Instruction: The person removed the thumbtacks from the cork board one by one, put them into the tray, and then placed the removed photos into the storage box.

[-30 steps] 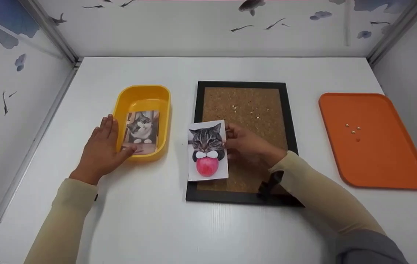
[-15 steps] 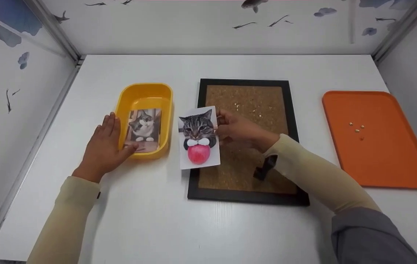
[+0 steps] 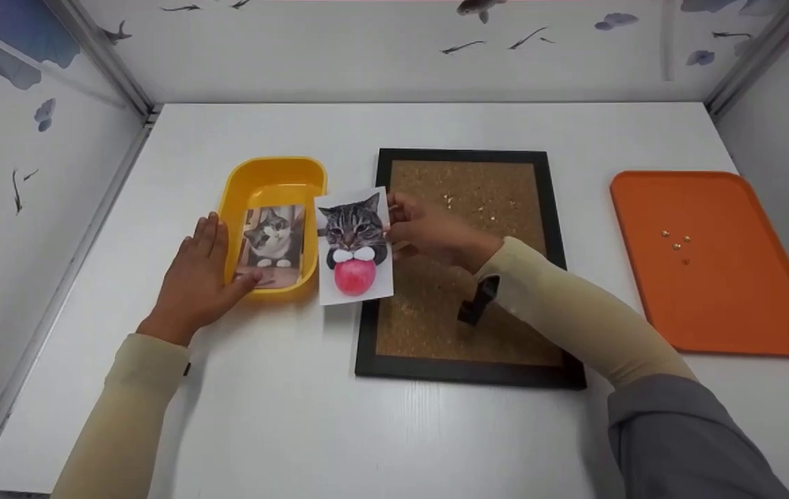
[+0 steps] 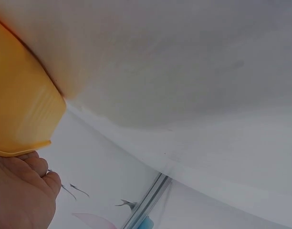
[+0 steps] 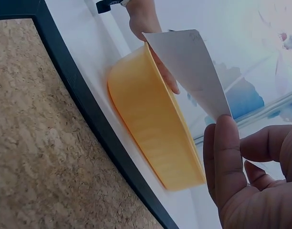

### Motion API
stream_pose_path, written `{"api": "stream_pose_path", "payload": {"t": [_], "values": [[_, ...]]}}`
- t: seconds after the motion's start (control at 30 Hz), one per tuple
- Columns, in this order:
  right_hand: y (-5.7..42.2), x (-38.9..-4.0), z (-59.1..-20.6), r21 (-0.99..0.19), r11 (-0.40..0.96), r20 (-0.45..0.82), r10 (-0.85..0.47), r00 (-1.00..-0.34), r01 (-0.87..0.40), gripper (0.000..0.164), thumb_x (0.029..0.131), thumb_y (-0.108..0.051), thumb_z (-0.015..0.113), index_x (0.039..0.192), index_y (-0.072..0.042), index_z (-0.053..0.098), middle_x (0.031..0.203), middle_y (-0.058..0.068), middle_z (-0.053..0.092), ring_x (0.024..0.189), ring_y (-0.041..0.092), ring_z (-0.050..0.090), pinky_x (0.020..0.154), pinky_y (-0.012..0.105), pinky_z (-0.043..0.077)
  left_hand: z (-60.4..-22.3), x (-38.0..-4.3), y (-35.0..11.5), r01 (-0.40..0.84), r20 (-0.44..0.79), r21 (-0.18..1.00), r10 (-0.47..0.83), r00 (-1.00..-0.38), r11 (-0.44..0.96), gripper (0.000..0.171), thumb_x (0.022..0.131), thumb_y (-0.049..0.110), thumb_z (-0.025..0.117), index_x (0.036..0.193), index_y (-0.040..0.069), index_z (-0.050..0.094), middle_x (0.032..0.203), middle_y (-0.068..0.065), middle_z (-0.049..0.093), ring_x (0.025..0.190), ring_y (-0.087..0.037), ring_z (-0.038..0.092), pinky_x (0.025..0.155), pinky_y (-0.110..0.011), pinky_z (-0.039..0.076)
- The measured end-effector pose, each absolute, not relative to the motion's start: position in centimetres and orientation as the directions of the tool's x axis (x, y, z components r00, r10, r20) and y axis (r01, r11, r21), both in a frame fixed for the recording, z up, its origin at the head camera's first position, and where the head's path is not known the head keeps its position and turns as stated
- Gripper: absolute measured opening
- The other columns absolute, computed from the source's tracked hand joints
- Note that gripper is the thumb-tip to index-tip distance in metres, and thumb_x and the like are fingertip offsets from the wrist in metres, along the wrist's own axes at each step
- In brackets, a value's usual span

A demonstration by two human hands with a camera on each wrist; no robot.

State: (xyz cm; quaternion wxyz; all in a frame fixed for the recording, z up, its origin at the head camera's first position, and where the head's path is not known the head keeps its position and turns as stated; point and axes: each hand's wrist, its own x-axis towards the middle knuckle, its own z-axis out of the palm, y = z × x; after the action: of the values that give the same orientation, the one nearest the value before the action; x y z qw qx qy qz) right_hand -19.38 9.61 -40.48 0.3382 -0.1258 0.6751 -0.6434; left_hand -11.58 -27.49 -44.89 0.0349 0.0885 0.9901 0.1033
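Observation:
My right hand (image 3: 429, 229) pinches a photo card (image 3: 353, 242) by its right edge; it shows a tabby cat over a pink ball. In the head view the card overlaps the right rim of a yellow tub (image 3: 275, 166). From the right wrist view, the white back of the card (image 5: 189, 64) shows between thumb and fingers, above the tub's rim. My left hand (image 3: 197, 277) lies with straight fingers along the tub's left rim, thumb over the near corner. Inside the tub lies another cat photo (image 3: 272, 242).
Under my right forearm is a cork board (image 3: 464, 326) in a black frame, with several gold pins stuck in its upper part. An orange tray (image 3: 720, 291) at the right holds several small gold pins (image 3: 677, 247). Patterned white panels wall the table's back and sides.
My right hand has carried the tabby card leftward and up in the head view, from over the cork board to the tub's right rim. The left hand stays at the tub.

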Motion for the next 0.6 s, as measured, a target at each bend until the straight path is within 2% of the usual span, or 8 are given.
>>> {"api": "stream_pose_path", "payload": {"t": [0.2, 0.6], "values": [[7.5, -20.0, -40.1, -0.953, 0.145, -0.298, -0.598, -0.745, 0.265, 0.037, 0.098, -0.001, 0.056, 0.132, -0.013, 0.048, 0.119, 0.017, 0.059, 0.100, 0.030, 0.064, 0.079, 0.040, 0.057, -44.8, -11.5, -27.5, 0.155, -0.064, 0.211, 0.171, -0.983, 0.965, 0.103, 0.093, 0.071, 0.039, 0.157, 0.000, -0.001, 0.165, -0.017, -0.004, 0.151, -0.033, -0.006, 0.119, -0.054, 0.004], [2.7, -21.4, -39.1, -0.936, 0.154, -0.344, -0.583, -0.736, 0.315, 0.037, 0.098, -0.002, 0.058, 0.129, -0.013, 0.043, 0.119, 0.016, 0.057, 0.103, 0.028, 0.065, 0.082, 0.039, 0.058, -44.8, -11.5, -27.5, 0.167, -0.056, 0.195, 0.181, -0.982, 0.966, 0.102, 0.093, 0.072, 0.035, 0.157, 0.000, 0.001, 0.165, -0.018, -0.002, 0.151, -0.033, -0.006, 0.119, -0.055, 0.004]]}}
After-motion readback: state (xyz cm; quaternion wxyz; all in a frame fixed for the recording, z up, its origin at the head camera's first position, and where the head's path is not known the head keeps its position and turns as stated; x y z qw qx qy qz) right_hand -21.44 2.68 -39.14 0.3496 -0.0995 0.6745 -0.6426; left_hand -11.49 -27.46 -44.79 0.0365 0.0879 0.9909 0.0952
